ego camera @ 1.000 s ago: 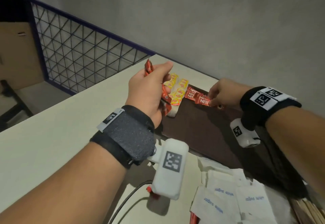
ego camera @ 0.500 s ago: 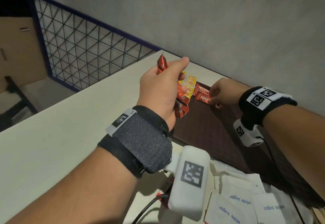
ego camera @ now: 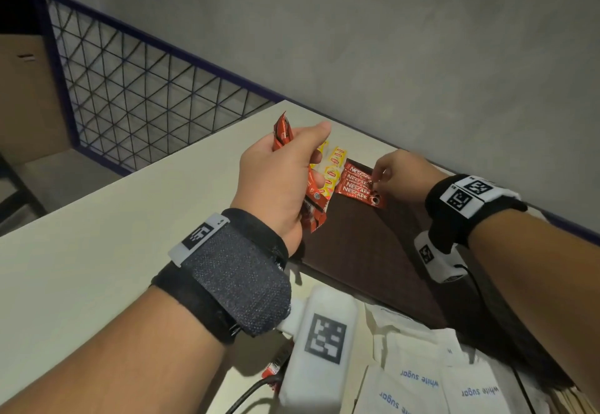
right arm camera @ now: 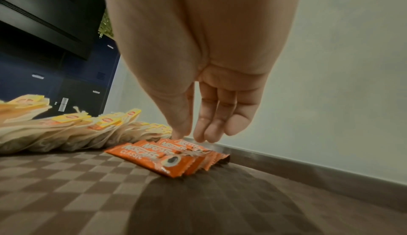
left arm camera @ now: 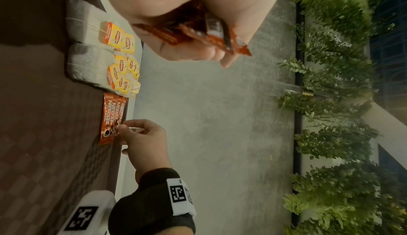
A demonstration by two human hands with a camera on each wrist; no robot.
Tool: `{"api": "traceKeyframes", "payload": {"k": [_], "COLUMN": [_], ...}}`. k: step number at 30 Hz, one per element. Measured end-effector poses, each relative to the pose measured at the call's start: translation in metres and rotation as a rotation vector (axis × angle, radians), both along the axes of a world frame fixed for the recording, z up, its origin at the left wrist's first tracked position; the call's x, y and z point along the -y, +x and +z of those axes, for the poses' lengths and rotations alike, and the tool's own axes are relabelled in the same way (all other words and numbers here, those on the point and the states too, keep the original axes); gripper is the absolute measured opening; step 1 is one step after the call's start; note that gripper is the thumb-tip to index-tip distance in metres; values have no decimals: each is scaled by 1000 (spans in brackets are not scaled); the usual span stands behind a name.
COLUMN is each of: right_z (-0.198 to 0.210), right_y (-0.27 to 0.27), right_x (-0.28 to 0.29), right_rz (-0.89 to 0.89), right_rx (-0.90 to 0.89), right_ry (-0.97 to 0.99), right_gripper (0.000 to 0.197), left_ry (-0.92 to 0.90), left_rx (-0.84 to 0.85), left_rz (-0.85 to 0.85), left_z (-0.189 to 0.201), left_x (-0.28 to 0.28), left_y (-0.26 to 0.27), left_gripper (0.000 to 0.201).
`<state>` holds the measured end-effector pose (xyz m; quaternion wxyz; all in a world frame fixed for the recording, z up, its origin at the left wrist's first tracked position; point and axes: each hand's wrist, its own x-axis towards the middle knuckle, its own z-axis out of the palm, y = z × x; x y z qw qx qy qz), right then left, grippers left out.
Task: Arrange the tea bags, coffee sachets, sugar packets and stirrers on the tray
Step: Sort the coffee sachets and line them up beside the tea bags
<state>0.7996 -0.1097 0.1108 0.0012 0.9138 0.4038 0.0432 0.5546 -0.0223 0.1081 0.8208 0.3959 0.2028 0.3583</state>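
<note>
Left hand (ego camera: 276, 183) grips a bunch of sachets (ego camera: 283, 132) above the tray (ego camera: 367, 251); right hand (ego camera: 401, 176), fingers extended down, tips touching the sachet row (ego camera: 358, 186) beside the tea bags (ego camera: 334, 167).

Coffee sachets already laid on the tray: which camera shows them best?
The right wrist view: the laid coffee sachets lie fanned, overlapping, on the tray, right hand fingertips just above. The left wrist view shows them sideways with readable labels. The head view shows them smaller, beside the tea bags.
</note>
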Motion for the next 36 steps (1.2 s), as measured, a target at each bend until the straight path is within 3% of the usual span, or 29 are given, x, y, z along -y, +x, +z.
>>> {"api": "traceKeyframes", "payload": {"k": [10,13,16,18,20,23,29,33,36], "right_z": [9,28,57,70,70,58,54,50,49], "right_y": [-19,-53,-110,-146,-173,-191,-196,-197,-192], "right_x": [5,11,27,40,52,60,62,67,69], "right_rz": [1,47,101,131,136,106,76,173,204], "right_rx": [-114,-411,-851,-957,-909,-744,-967,-1095,-1120], "right_ry": [55,245,545,537,481,464,736,705,699], "right_gripper": [13,16,42,50,50,54,29,14,14], "left_ry": [-9,-76,-132,-129,-76,6,84,186,302], "left_rx": [-37,-13,5,20,41,76,136,138,106], "left_rz": [-29,-114,-184,-172,-137,-153,-237,-287,-306], "left_z": [0,2,3,4,6,10,11,9,6], "left_x": [-2,-1,2,4,8,18,29,33,36], "left_y": [1,1,0,-1,-2,-6,-9,-9,-10], "left_gripper": [20,20,23,18,11,16,22,27,32]}}
